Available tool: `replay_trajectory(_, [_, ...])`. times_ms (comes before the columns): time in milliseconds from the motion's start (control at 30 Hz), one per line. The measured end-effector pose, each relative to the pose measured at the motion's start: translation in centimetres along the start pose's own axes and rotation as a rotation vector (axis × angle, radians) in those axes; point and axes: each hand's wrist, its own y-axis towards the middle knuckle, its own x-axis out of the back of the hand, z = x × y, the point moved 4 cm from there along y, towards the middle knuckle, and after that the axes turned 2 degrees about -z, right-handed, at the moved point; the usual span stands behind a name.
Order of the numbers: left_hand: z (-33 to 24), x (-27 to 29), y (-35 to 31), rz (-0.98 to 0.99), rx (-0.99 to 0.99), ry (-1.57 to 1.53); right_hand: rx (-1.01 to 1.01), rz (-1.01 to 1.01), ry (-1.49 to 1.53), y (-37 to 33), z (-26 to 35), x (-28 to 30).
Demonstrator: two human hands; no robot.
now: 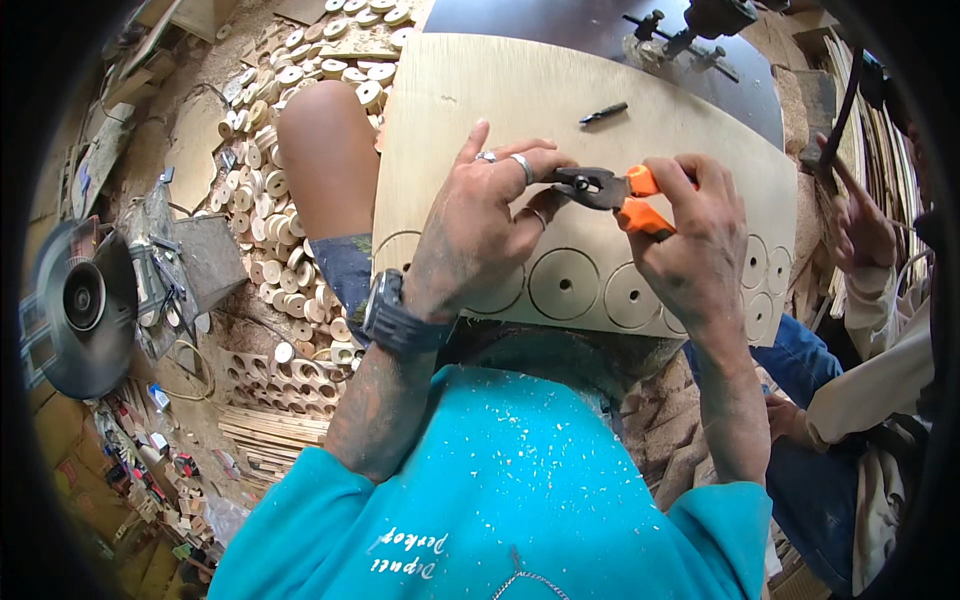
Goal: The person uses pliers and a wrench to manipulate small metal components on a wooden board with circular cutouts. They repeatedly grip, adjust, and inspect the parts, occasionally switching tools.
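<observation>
My right hand [695, 235] is closed round the orange handles of a pair of pliers [598, 188], held above a pale plywood sheet [440, 90]. The dark jaws point left, with a small shiny metal piece [581, 183] showing at them. At the jaw tips, the thumb and fingers of my left hand [490, 205] pinch together; what they grip is mostly hidden. A dark drill bit [603, 114] lies loose on the sheet beyond both hands. Along the near edge, circles with centre holes are cut into the plywood, among them a large circle [564, 284].
Many wooden discs [285, 200] are heaped on the floor at left, near a grey fan [80, 295]. A dark machine part with a clamp [690, 40] stands over the table's far side. Close on the right, another person's hand [862, 228] is raised.
</observation>
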Motion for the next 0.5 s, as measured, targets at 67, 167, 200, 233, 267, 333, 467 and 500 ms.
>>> replay_trajectory(67, [0.4, -0.3, 0.8, 0.039, 0.022, -0.015, 0.02, 0.016, -0.063, 0.6, 0.0, -0.5])
replay_trajectory(167, [0.4, -0.4, 0.5, 0.055, 0.031, -0.013, 0.031, -0.029, -0.161, 0.4, 0.2, -0.4])
replay_trajectory(200, [0.6, -0.5, 0.6, 0.057, 0.029, -0.021, 0.042, -0.066, -0.207, 0.3, 0.1, -0.2])
replay_trajectory(233, [0.7, -0.5, 0.6, 0.062, 0.036, -0.026, 0.03, -0.051, -0.175, 0.2, 0.0, -0.4])
replay_trajectory(267, [0.8, -0.5, 0.6, 0.07, 0.043, -0.034, 0.025, -0.045, -0.187, 0.2, 0.0, -0.5])
replay_trajectory(333, [0.8, -0.5, 0.7, 0.066, 0.034, -0.041, 0.04, -0.06, -0.233, 0.6, 0.1, -0.6])
replay_trajectory(467, [0.5, -0.3, 1.1, 0.011, 0.035, -0.057, 0.027, 0.013, -0.175, 1.5, -0.4, -0.5])
replay_trajectory(500, [0.6, -0.3, 1.3, 0.013, 0.069, -0.065, 0.02, 0.017, -0.13, 1.8, -0.7, -0.7])
